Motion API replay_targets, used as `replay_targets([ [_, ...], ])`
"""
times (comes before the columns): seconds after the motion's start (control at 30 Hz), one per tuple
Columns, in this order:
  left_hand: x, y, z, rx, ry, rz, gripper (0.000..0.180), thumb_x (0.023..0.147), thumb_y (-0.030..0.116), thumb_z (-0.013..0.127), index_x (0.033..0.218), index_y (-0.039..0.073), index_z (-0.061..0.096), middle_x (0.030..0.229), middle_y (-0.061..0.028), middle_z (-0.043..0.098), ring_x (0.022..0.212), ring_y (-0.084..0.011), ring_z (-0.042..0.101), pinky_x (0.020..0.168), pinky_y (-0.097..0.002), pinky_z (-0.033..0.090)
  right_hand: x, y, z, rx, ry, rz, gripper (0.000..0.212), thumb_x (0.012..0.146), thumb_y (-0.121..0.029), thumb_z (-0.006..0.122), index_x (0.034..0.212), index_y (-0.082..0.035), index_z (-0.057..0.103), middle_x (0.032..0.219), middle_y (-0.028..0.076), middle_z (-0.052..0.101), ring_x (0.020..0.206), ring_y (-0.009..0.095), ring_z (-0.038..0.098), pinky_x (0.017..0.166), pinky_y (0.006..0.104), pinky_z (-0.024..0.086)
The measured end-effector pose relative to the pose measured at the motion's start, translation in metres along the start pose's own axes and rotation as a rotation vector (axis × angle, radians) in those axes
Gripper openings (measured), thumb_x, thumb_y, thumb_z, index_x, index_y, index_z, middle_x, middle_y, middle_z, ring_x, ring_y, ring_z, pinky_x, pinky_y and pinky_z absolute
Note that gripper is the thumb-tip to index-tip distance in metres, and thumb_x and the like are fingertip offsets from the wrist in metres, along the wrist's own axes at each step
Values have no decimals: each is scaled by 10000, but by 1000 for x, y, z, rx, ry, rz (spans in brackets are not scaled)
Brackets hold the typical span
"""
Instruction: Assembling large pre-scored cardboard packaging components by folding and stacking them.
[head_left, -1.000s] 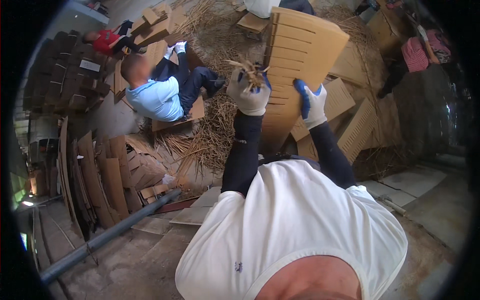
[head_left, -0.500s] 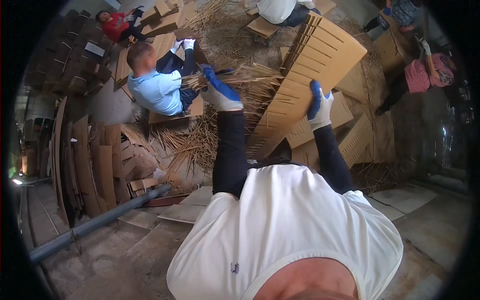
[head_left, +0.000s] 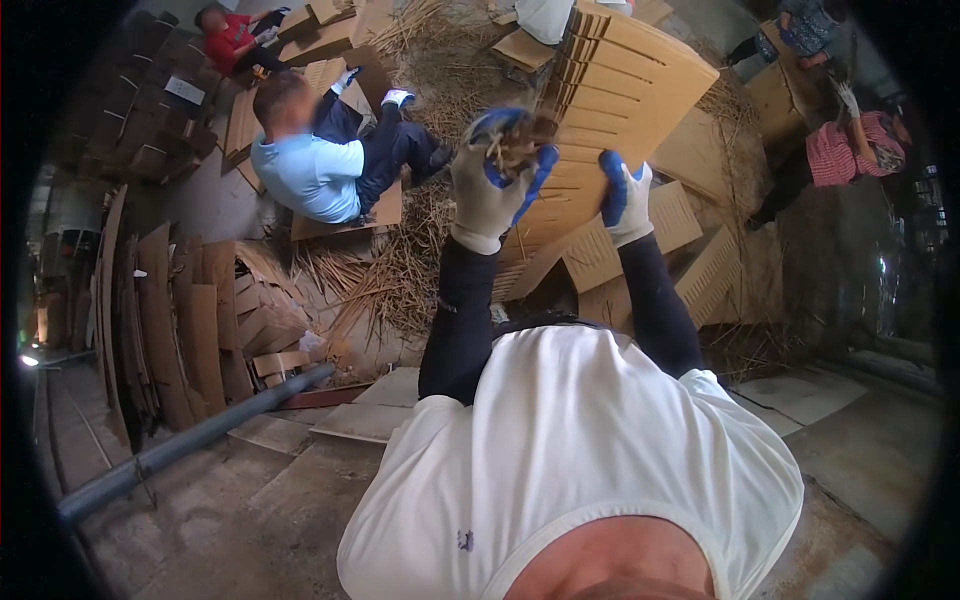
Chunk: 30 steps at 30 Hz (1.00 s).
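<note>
A stack of slotted cardboard sheets [head_left: 650, 80] stands tilted in front of me, rows of narrow slits cut into it. My right hand [head_left: 628, 198], in a white and blue work glove, is closed on the near right edge of that stack. Beside the stack's left side is my left hand [head_left: 480, 200], gloved the same way. Its fingers curl round a bunch of thin brown cardboard strips [head_left: 518, 145], somewhat smeared by motion.
Loose cardboard strips [head_left: 400, 290] litter the floor. More slotted sheets [head_left: 675, 220] lie at the right. A person in a light blue shirt [head_left: 315, 175] sits at the left; others work farther off. Cardboard panels [head_left: 175, 320] and a grey pipe [head_left: 200, 440] are at the near left.
My left hand has come right and nearer the stack, its strips now bunched and turned in the hand. The stack has shifted slightly up and left with my right hand.
</note>
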<state>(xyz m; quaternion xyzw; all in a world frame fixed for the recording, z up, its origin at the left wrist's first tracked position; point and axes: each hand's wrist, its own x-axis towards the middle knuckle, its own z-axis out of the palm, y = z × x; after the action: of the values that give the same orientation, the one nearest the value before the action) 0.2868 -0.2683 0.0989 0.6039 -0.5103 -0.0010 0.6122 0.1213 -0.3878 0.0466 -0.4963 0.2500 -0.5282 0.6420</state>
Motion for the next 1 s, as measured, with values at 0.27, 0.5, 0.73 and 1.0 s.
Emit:
replay_targets([
  [0.27,5,-7,0,15,-57,109,221,730,27,630,950,28,647,936,-146,654,870,-303,645,797,-383,505,-7,-12,3,-116,-2,-12,342,806,-159,719,1070,36,620,995,46,656,883,123,601,809,274,484],
  [0.5,0,-13,23,160,129,77,221,752,-10,547,954,18,631,986,-157,644,858,-298,638,777,-387,504,-10,-8,1,-83,39,26,338,808,-149,719,1078,29,623,1000,45,660,886,118,601,807,271,482],
  [0.73,-11,-50,22,-1247,373,-584,517,959,422,520,1293,29,495,1144,-139,598,1037,-285,599,921,-419,486,-13,-14,6,-7,55,49,333,806,-141,709,1080,29,623,1000,48,660,878,122,607,795,271,485],
  [1.0,-26,-37,28,-268,-1,-209,455,834,331,693,1132,3,588,991,-64,659,851,-181,657,754,-312,525,-7,-11,3,-11,33,53,340,801,-123,706,1088,34,615,989,57,659,878,136,616,791,281,500],
])
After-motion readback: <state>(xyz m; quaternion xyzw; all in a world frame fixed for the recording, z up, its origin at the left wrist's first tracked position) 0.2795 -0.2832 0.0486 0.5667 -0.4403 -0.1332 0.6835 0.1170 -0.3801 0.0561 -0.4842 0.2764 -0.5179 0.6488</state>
